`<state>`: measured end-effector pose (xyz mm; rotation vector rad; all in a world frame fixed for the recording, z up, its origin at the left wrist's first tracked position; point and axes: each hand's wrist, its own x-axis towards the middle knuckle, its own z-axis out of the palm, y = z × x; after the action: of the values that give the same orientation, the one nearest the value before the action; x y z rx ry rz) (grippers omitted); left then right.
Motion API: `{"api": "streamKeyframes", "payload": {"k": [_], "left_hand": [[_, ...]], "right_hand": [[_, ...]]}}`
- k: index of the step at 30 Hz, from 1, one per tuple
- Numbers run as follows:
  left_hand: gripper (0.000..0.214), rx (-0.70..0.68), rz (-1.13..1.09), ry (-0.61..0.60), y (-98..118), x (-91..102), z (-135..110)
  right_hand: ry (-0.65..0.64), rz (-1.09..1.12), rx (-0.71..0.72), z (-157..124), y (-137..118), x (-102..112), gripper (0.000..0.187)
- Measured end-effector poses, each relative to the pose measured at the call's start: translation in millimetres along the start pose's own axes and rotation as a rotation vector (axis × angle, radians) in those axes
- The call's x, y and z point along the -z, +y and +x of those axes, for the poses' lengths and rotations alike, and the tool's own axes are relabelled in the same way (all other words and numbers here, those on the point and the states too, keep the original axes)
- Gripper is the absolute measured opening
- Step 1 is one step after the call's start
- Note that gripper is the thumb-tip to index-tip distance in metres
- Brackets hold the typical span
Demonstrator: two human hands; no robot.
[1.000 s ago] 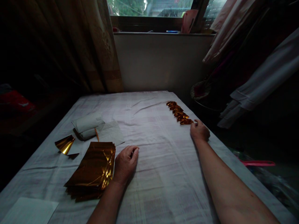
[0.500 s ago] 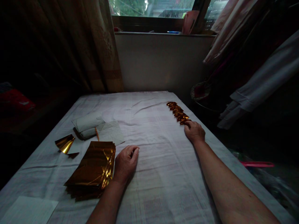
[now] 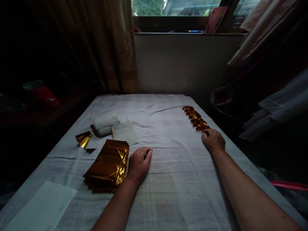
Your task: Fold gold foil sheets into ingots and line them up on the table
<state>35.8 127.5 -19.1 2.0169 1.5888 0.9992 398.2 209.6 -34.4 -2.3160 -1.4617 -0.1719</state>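
My right hand (image 3: 213, 140) rests at the near end of a row of several folded gold foil pieces (image 3: 197, 122) along the table's right side. Its fingers are curled down beside the nearest piece, and whatever they may hold is hidden. A loose fist is what my left hand (image 3: 140, 162) makes on the cloth, with no object showing in it. Just left of it lies a thick stack of gold foil sheets (image 3: 107, 162), fanned a little at its right edge.
Behind the stack lie crumpled whitish papers (image 3: 125, 132) and a curled gold foil scrap (image 3: 83, 140). A flat pale sheet (image 3: 44, 205) is at the front left. A cloth (image 3: 168, 179) covers the table. Clothes (image 3: 281, 106) hang off to the right; a pink cup (image 3: 216, 20) stands on the windowsill.
The view has swung left, so everything sits farther right. My right hand has drawn back slightly from the nearest foil piece, showing more of it. My left hand stays beside the stack.
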Motion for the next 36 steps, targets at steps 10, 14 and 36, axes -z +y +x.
{"api": "streamKeyframes", "payload": {"k": [10, 14, 36], "left_hand": [[0.015, -0.084, 0.148, -0.018, 1.8, -0.3, -2.9], [0.013, -0.13, 0.189, -0.053, 4.7, 1.4, -6.7], [0.051, 0.181, 0.759, -0.206, -17.7, 121.0, -71.5]], "right_hand": [[-0.003, 0.23, 0.028, -31.1, -15.2, -10.4, 0.024], [0.009, 0.287, 0.067, -57.1, -32.0, -11.4, 0.024], [0.042, 0.354, 0.228, -129.1, -62.0, 5.5, 0.025]]}}
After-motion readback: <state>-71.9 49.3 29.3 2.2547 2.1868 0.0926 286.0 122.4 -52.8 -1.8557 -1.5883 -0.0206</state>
